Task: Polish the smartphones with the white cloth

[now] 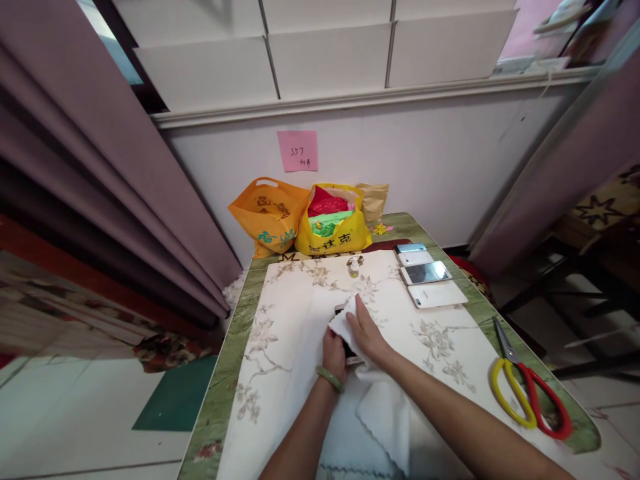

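Observation:
My left hand [334,352], with a green bangle [329,379] at its wrist, is closed around a smartphone [352,358] above the middle of the table. Only parts of the phone's edge and dark face show. Against the phone, my right hand [367,328] presses a white cloth [343,327] with a scalloped edge, its fingers closed on it. The rest of the cloth hangs and spreads below my hands toward the near side. Beyond my hands stands a small bottle [354,270] with yellowish contents.
Several phones [436,295] lie in a row at the right. Scissors [520,383] with yellow and red handles rest at the near right edge. An orange bag [270,213], a filled yellow bag [333,233] and a brown paper pouch [373,202] stand at the back. A pink note [297,151] is on the wall.

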Demonstrator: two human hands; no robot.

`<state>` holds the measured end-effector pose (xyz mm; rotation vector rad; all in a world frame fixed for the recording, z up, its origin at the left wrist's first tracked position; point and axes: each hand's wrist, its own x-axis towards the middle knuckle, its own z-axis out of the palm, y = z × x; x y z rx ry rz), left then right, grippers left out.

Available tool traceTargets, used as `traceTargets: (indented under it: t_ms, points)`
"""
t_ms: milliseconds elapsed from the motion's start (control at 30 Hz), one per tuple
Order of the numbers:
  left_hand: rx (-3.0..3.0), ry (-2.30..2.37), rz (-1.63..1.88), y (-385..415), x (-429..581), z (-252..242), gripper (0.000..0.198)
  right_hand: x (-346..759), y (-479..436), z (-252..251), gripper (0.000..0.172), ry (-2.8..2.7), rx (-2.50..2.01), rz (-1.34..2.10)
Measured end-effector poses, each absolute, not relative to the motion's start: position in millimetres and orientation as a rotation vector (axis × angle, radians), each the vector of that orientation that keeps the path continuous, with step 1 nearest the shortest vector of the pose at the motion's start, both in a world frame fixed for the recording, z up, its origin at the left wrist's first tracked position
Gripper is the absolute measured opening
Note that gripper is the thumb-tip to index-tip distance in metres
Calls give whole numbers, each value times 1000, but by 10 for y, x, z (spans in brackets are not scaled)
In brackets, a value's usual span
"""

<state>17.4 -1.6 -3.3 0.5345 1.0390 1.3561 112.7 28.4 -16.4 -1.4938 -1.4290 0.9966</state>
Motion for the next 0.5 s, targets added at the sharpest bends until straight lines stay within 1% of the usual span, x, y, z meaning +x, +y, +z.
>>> traceTargets:
  t_ms: [100,200,367,500]
  points:
    - [518,975,1321,-40,171,-33,52,1163,516,-107,71,-1470,-1527,980]
    - [512,926,1314,-70,162,-33,54,1153,528,-69,65,-1550,-1513,897]
    - [530,982,1386,-96,159,-55,45,1158,78,-74,69,-1773,-1410,789]
    - [496,1006,1411,-107,167,-44,43,1215,-374,-58,64,-1809,-1355,824]
